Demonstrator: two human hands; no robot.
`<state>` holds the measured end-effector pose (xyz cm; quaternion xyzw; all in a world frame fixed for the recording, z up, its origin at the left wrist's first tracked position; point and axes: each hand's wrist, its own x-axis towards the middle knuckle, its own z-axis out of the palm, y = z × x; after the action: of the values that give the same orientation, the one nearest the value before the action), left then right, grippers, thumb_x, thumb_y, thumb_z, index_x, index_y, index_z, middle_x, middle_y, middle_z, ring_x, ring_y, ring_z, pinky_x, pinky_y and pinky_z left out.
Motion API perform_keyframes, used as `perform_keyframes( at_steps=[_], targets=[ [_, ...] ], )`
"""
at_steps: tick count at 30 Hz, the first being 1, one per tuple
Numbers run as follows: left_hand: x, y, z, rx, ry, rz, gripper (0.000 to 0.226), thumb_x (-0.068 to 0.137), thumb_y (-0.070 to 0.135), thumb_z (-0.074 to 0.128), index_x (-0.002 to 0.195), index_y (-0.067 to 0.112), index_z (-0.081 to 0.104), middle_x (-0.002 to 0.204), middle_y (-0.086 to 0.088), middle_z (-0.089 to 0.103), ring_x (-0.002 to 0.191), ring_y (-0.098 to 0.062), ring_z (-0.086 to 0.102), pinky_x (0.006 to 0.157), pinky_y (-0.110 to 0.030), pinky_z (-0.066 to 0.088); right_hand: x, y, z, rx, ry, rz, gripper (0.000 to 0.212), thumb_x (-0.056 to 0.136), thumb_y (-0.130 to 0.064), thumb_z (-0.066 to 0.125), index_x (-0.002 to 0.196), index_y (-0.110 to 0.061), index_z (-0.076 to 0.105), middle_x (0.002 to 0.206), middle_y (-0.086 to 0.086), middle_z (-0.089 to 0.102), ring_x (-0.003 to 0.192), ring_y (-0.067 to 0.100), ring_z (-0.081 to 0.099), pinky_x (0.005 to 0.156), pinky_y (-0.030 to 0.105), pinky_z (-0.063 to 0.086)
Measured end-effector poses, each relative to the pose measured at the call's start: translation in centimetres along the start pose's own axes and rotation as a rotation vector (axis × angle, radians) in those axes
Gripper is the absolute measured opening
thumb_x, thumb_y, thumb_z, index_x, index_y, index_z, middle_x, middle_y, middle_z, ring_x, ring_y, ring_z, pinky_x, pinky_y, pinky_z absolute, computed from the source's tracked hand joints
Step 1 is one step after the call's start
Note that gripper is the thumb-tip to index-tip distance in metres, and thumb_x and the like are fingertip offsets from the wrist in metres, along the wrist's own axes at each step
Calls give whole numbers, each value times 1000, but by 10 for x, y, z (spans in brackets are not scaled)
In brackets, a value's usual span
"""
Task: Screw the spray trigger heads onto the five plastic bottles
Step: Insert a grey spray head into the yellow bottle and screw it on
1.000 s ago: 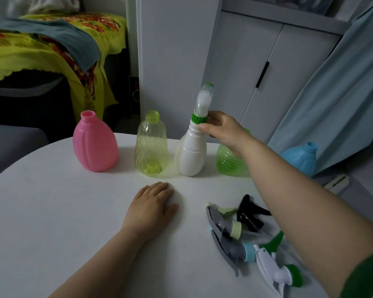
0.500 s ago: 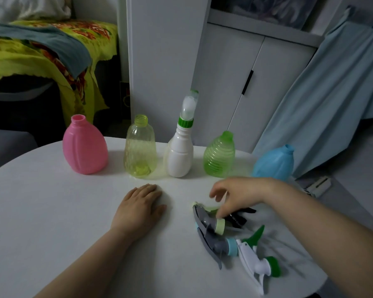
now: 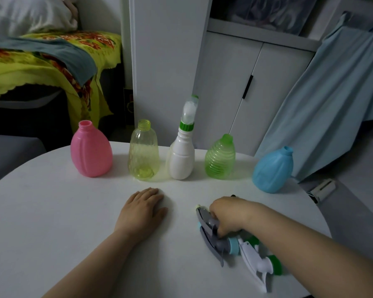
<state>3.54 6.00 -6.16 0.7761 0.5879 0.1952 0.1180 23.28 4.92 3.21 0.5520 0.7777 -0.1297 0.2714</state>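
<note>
We are at the pick-up step: our right hand (image 3: 226,214) closes its grip on a grey trigger head (image 3: 209,224) on the table (image 3: 52,211), our left hand (image 3: 142,209) lies flat and empty, and next we must lift the head to an open bottle such as the green ribbed bottle (image 3: 220,158).

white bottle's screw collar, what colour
Green with pale ribs, on the white bottle; clearest in the head view.

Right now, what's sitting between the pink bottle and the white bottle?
In the head view, the clear yellow bottle, neck open, stands between the pink bottle and the white bottle.
</note>
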Motion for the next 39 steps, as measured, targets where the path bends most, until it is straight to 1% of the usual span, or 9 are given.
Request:
perform_keyframes(
  at_steps=[5, 10, 13, 16, 20, 23, 26, 30, 39],
  targets=[
    [-1, 1, -4, -33, 38, -9, 42, 87, 39, 45, 126, 22, 45, 143, 3, 40, 132, -13, 32, 110, -25, 17, -8, 20, -16, 315, 113, -4, 29, 74, -16, 65, 101, -10, 59, 109, 8, 61, 83, 17, 50, 71, 24, 39],
    [-7, 3, -10, -124, 60, -25, 33, 86, 28, 50, 118, 18, 54, 135, -1, 49, 126, -16, 42, 105, -24, 25, -29, 49, -46, 819, 313, -97, 13, 75, -7, 65, 84, -15, 61, 75, -3, 59, 63, 5, 49, 52, 11, 42],
    [-13, 5, -25, -339, 203, -157, 20, 83, 13, 56, 100, 9, 65, 110, -12, 66, 99, -26, 58, 85, -28, 39, -39, 62, -52, 1066, 449, -169, 15, 77, -1, 61, 85, -14, 62, 74, -3, 58, 68, 6, 52, 54, 9, 45],
    [-9, 5, -50, -386, 455, -210, 14, 78, 6, 61, 92, 4, 66, 88, -19, 67, 70, -25, 52, 67, -31, 38, -41, 67, -55, 1203, 627, -228, 25, 77, 3, 58, 80, -21, 60, 78, -3, 61, 68, 3, 56, 57, 8, 48],
    [17, 1, -81, -404, 623, -242, 38, 76, 10, 65, 112, 5, 54, 102, -17, 56, 96, -31, 50, 78, -39, 40, -38, 69, -64, 1487, 912, -273, 24, 79, 5, 53, 79, -19, 58, 63, -10, 69, 59, -2, 62, 57, 10, 51],
    [36, -5, -90, -427, 548, -252, 66, 72, 19, 71, 128, 9, 38, 129, -18, 45, 118, -31, 42, 99, -44, 37, -38, 72, -70, 1553, 991, -292, 20, 80, 1, 54, 79, -19, 59, 56, -15, 69, 60, -1, 64, 56, 12, 51],
    [53, -10, -88, -526, 406, -236, 86, 67, 23, 75, 136, 13, 24, 142, -13, 34, 127, -26, 35, 106, -41, 33, -40, 73, -74, 1654, 1030, -356, 19, 81, 1, 52, 78, -17, 59, 60, -13, 70, 63, 1, 65, 58, 14, 53],
    [68, -17, -81, -716, 289, -213, 90, 65, 17, 77, 137, 16, 23, 139, -8, 40, 119, -13, 37, 93, -27, 32, -43, 71, -80, 1790, 1018, -442, 23, 82, 1, 48, 73, -15, 61, 63, -7, 72, 65, 4, 67, 60, 18, 55],
    [89, -20, -70, -716, 297, -177, 78, 63, 14, 77, 129, 16, 35, 126, -8, 48, 111, -18, 44, 88, -31, 37, -44, 56, -98, 1795, 1019, -564, 14, 70, -7, 54, 68, -17, 63, 65, -4, 72, 69, 9, 68, 65, 21, 57]
  ],
)
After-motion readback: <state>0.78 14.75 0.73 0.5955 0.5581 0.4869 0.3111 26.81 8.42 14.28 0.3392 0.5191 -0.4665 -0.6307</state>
